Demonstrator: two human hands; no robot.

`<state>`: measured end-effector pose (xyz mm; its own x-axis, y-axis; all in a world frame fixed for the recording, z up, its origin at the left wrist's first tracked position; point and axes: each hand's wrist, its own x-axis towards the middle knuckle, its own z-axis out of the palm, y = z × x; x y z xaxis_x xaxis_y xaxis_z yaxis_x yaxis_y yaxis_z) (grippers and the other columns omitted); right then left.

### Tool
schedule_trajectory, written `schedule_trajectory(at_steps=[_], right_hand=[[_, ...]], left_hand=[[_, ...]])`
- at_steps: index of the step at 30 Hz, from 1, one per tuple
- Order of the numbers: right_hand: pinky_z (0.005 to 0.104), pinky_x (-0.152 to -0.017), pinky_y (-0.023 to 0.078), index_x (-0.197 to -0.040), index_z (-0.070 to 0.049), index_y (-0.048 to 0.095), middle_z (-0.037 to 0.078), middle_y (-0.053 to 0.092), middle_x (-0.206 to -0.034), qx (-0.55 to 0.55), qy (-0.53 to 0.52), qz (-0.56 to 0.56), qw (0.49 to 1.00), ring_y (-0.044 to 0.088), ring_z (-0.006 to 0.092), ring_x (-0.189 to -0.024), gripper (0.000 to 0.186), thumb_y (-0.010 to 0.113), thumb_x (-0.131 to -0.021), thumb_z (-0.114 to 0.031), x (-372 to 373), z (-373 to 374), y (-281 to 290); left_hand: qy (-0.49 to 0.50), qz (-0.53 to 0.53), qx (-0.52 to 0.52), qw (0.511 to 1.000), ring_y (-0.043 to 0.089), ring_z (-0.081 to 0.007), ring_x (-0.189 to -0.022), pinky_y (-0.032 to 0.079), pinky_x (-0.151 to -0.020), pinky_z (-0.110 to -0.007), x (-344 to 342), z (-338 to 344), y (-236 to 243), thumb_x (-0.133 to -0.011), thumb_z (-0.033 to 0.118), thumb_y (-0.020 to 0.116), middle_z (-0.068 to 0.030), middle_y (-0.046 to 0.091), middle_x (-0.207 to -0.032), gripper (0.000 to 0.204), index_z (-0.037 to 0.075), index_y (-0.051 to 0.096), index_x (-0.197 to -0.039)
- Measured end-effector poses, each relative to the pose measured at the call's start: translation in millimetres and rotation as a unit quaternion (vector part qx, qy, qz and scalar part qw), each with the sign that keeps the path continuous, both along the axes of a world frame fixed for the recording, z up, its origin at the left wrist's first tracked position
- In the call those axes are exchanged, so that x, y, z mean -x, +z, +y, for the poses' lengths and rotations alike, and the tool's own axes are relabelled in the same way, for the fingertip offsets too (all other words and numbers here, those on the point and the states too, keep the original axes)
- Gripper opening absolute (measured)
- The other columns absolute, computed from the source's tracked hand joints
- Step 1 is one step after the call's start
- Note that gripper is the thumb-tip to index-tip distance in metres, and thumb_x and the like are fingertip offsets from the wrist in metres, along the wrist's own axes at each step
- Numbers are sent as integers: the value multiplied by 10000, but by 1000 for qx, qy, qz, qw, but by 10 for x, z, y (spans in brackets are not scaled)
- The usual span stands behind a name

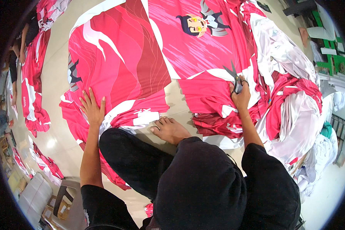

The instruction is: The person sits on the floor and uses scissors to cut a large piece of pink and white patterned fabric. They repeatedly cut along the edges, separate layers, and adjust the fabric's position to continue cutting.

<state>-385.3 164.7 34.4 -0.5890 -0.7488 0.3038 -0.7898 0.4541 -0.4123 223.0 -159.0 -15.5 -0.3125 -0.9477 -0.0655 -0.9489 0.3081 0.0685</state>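
Red and white printed fabric (pixel 115 50) lies spread over the floor before me, with a cartoon figure (pixel 205 25) printed on its far part. My left hand (pixel 92 109) rests flat on the left part of the cloth, fingers spread. In my right hand (pixel 240 96) is a pair of dark scissors (pixel 234 76), its blades apart and pointing away from me over the right part of the cloth. A straight cut edge and a gap showing the floor divide the left piece from the right one. My bare foot (pixel 170 130) is on the floor at that gap.
Bunched white and red cloth (pixel 291 111) is heaped at my right. More red fabric (pixel 36 88) lies along the left, near another person's arm (pixel 23 48). A chair (pixel 67 203) stands at the lower left, and a green frame (pixel 331 61) at the far right.
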Motion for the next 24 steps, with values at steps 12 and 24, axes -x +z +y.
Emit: schedule_trajectory(at_steps=[12,24], right_hand=[[385,-968,544,-1200,34,640,212,720,-1183,49,-57,-105,992,707,311,-1091,506,902,-857,-231,-631,-141,304],[475,-976,535,-1134,-4,574,219,705,-1235,23,110,-52,992,677,411,-1140,571,962,-748,-166,-1018,63,34]], left_hand=[[-174,168,-226,944,653,-400,-1044,519,-872,-527,1290,592,1007,-987,377,739,-207,654,-1119,443,8,617,-1200],[-336,175,-460,803,627,-456,-1080,499,-943,-516,1466,1004,1138,-984,225,633,-231,653,-1102,295,-11,607,-1158]])
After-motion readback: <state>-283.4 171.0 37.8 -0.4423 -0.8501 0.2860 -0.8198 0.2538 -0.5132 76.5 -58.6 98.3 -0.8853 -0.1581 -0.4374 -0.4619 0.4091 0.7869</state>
